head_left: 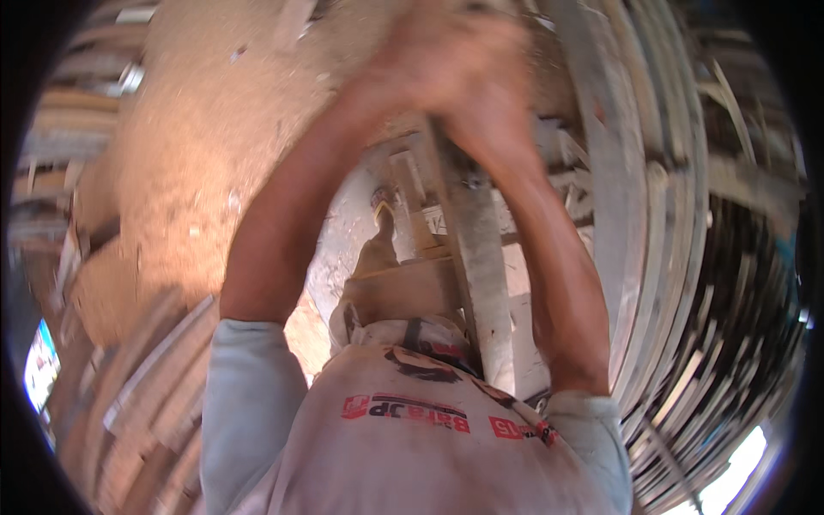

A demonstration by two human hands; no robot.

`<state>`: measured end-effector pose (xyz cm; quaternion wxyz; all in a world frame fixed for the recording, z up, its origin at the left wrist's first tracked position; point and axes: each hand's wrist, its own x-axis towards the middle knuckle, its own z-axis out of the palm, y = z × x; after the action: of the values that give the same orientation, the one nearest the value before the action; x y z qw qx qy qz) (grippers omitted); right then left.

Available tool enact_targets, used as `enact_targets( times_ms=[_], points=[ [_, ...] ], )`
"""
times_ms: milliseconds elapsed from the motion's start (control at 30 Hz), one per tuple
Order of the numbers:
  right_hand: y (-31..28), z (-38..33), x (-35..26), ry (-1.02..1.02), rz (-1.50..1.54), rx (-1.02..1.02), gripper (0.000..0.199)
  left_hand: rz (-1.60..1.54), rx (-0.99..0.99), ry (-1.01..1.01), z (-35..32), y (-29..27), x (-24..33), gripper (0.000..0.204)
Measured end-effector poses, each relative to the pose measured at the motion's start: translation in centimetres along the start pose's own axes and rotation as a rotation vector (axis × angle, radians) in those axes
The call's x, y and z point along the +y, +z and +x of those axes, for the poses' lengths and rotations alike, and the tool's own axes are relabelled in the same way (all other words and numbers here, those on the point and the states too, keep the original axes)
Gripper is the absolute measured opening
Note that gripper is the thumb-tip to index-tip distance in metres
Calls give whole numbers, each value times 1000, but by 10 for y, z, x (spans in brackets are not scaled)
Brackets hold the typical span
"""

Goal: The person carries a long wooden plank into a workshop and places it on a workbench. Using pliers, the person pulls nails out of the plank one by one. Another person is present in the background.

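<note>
Both my arms reach forward and meet at the top of the head view. My left hand (pixel 416 56) and my right hand (pixel 491 73) are close together, overlapping and smeared by motion. Their fingers cannot be made out, nor can anything between them. A small dark shape shows at the upper edge just beyond them, too blurred to name. Below the hands, a long grey wooden plank (pixel 482 266) runs back toward my right side. Its far end disappears behind my hands, and I cannot tell whether they touch it.
My sandalled foot (pixel 382 204) is on the ground left of the plank. Long timber boards (pixel 614 172) lie along the right, with many thin strips (pixel 730 335) stacked beyond. More boards (pixel 142 378) lie at lower left. Brown dirt ground (pixel 193 163) spreads across the left.
</note>
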<state>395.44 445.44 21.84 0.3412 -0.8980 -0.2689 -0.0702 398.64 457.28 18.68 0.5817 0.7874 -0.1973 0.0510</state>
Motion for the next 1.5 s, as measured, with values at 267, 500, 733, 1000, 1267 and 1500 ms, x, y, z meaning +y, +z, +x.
enact_targets(
  times_ms=[267,500,733,1000,1267,1500],
  points=[
    [-9,19,7,124,228,70,29,117,-60,-219,24,-17,54,57],
    [-57,-50,-39,600,419,127,61,123,-324,-216,-12,6,133,73],
    [-49,-88,-47,615,873,454,58,118,-485,-95,-19,11,152,85],
    [-40,-106,-32,618,811,559,52,116,-598,-24,-8,26,153,79],
    [-46,-102,-33,553,827,531,53,111,-553,-35,-11,24,148,82],
    [-36,-98,-3,507,632,467,49,118,-380,-6,-19,19,145,78]
  ],
)
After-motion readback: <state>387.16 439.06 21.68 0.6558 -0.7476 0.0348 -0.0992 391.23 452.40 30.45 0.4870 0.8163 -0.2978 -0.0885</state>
